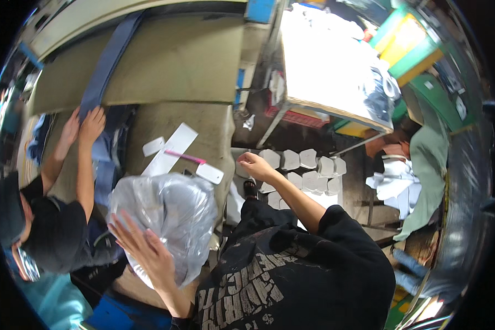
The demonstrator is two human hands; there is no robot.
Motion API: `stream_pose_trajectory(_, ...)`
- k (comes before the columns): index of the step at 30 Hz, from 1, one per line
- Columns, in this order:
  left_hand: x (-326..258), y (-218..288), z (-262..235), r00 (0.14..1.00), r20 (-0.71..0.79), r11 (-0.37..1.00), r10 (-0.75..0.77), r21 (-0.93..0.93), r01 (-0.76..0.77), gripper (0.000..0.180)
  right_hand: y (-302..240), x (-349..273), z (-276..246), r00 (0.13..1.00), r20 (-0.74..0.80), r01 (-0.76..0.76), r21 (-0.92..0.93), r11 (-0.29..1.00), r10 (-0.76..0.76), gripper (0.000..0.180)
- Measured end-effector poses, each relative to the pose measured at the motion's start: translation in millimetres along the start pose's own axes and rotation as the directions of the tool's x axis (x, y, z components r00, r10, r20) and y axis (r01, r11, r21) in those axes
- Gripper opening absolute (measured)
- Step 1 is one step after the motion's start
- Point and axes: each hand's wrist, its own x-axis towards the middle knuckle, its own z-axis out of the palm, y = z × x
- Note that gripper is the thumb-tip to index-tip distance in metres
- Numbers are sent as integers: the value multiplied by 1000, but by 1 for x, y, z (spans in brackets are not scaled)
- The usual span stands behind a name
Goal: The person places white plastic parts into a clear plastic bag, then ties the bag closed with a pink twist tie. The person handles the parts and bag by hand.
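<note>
A full clear plastic bag (173, 206) stands on the near end of the work table, its contents a blurred grey through the film. My left hand (146, 247) lies against the bag's near left side, fingers stretched and spread, gripping nothing. Out to the right of the table, my right hand (256, 166) hangs above several grey cut pieces (308, 159) laid out in rows lower down. Its fingers are curled in, and nothing shows in them. Beyond the bag lie a white strip (175, 144), a pink pen (186, 157) and a white tag (209, 174) with a hole.
At the left, another person's hands (88, 126) hold a dark blue fabric strip (110, 60) on the olive-covered table (181, 60). A bright white-topped table (324, 66) stands at the far right. White and green fabric pieces (399, 184) hang at the right.
</note>
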Motion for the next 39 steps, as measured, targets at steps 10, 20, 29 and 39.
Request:
stream_pose_trajectory(10,21,52,27,935,55,898,-351,304,319,61,98,-1,-212,875,-454,-120,135,984,169,30)
stream_pose_trajectory(20,122,296,129,910,132,780,392,-572,-253,39,152,-14,-467,415,-907,-5,-78,997,-69,43)
stream_pose_trajectory(29,207,517,361,399,616,716,679,-437,-545,110,186,10,-661,-158,-924,-640,-173,748,-349,113)
stream_pose_trajectory(39,213,534,418,181,887,757,424,-237,-609,138,173,19,-722,-211,-859,-564,-282,776,-466,33)
